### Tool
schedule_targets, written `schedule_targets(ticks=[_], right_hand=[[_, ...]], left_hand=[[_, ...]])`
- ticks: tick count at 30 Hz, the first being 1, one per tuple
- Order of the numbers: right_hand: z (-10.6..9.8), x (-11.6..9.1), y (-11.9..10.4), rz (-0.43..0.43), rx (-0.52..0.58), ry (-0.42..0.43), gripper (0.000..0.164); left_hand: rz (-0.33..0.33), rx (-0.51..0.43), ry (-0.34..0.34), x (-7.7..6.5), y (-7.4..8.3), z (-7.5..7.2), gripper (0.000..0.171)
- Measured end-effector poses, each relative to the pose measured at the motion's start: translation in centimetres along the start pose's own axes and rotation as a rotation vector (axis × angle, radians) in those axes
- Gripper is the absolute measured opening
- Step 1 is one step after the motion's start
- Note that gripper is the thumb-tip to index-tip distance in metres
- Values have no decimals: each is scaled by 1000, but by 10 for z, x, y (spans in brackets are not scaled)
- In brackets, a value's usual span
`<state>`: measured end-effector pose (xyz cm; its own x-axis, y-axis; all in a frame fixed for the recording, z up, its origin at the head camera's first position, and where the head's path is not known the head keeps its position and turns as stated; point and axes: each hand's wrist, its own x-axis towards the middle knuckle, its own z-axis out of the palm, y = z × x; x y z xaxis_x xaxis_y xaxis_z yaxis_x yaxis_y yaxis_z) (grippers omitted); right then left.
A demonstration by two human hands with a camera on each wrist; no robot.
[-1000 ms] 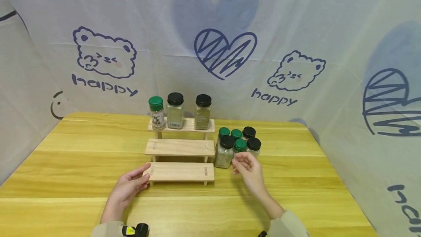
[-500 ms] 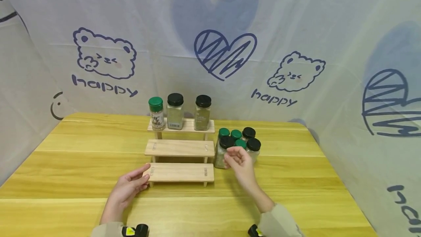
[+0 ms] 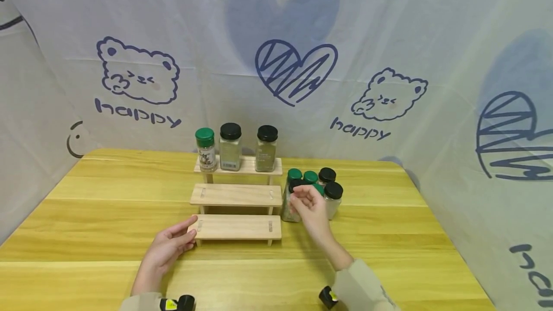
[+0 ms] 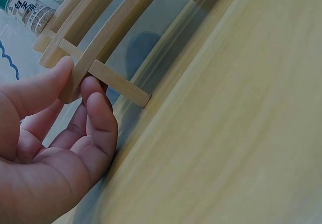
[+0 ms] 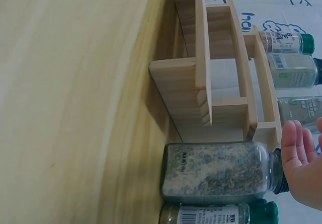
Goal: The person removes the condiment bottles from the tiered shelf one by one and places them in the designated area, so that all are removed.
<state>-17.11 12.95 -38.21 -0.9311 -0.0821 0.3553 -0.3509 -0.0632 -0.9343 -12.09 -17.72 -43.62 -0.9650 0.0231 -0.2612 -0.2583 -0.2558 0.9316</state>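
Left hand (image 3: pixel 167 247) pinches the wooden rack (image 3: pixel 235 195) by its low left edge, right hand (image 3: pixel 314 210) curves loosely at the black-capped jar (image 5: pixel 216 172) just off its right end, counter (image 3: pixel 389 234) stretching wide beyond

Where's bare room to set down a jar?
Middle shelf, bottom shelf right of the left hand, and table left of the rack are bare. Crowded: among the jars right of the rack, by the right hand.
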Motion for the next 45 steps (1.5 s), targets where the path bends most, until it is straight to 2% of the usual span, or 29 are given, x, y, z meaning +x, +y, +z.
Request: schedule_targets(ticks=[7,14,18,25,32,35,42,45], right_hand=[[7,10,-2,-31,-33,13,18],[13,22,-1,-97,-56,19,20],[18,29,-4,-95,-66,24,21],[29,39,-26,-98,-124,36,22],[34,47,-37,-95,-143,15,34],[36,52,-38,-106,-142,6,40],[34,76,-16,-116,-156,9,53],[35,83,-16,-120,-170,-16,57]], left_hand=[[20,-15,-14,0,-3,-1,44],[10,6,2,-1,-4,0,47],[11,7,-1,-1,-4,0,48],[11,11,-1,0,-4,0,46],[2,12,6,0,-5,0,48],[8,12,-11,1,-5,0,48],[5,5,-24,0,-4,0,49],[4,3,-26,0,-4,0,49]])
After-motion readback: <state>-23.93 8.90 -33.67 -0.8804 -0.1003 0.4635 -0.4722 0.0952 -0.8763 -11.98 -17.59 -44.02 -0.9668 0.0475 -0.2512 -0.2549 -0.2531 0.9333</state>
